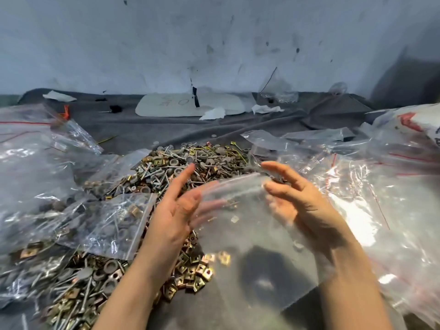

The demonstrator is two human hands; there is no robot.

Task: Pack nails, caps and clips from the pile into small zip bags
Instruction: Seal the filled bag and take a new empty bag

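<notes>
Between both hands hangs the bag (250, 236), mouth up. I see my left hand (175, 213) pinching its 10 o'clock corner and my right hand (303, 204) pinching its 2 o'clock corner. At 12 o'clock, beyond the bag, lies the pile (188, 167).

Your left forearm (133, 282) and right forearm (352, 282) rise bare from the lower edge, palms turned toward each other. Your left hand (176, 210) pinches the bag (250, 234), thumb in front, lower fingers behind the film, index finger straight and raised. Your right hand (302, 206) pinches its top edge likewise, index finger stretched free toward the left.
</notes>
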